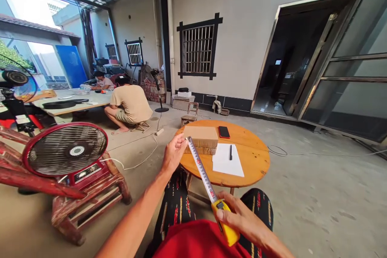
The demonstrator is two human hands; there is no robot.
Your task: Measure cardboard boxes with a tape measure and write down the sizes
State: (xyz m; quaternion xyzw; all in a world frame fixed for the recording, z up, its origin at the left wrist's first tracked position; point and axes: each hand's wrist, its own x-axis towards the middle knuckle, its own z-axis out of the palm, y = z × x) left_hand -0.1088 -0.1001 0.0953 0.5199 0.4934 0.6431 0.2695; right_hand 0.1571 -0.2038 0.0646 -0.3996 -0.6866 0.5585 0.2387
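My right hand (237, 215) grips the yellow case of a tape measure (228, 231) above my lap, thumb on its front. The silver blade (203, 173) is pulled out and slants up and left to my left hand (175, 151), whose fingers pinch its end. That end is beside the near left part of a cardboard box (201, 137); whether it touches the box I cannot tell. The box lies on a round wooden table (256, 157). Right of it are a sheet of white paper (223, 165) with a black pen (231, 152) on it, and a phone (224, 132).
A red fan (75, 151) stands on a worn wooden chair (90, 201) to my left. Two people sit by a large table (69, 105) at back left. A small wooden chair (190, 113) is behind the round table. Cables (142, 165) cross the concrete floor.
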